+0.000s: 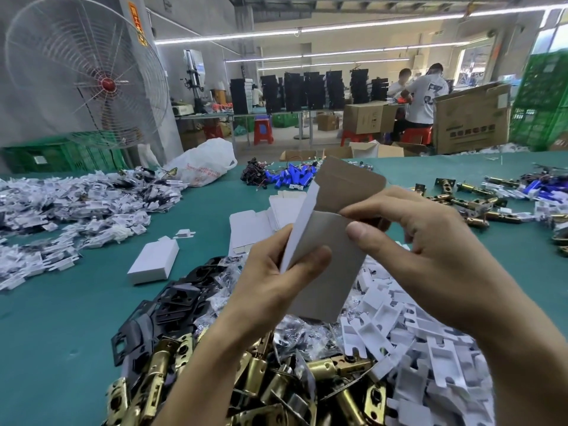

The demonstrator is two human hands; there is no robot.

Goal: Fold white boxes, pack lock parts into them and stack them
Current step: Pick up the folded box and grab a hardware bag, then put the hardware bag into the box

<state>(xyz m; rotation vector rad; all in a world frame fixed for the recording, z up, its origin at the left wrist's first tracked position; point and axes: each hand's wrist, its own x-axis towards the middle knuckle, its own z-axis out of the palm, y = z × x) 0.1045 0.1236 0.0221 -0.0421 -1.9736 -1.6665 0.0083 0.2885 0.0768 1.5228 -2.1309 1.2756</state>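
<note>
Early stage: left hand (pixel 270 272) and right hand (pixel 408 241) both pinch a half-opened box blank (pixel 325 259) held above the latch pile (pixel 276 379), one folded box (pixel 153 262) on the table (pixel 76 318), nothing packed or stacked yet.

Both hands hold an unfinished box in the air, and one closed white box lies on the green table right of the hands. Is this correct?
Not quite: in the head view the closed white box lies on the green table left of the hands, not right. The left hand and right hand do hold the unfinished box.
</note>
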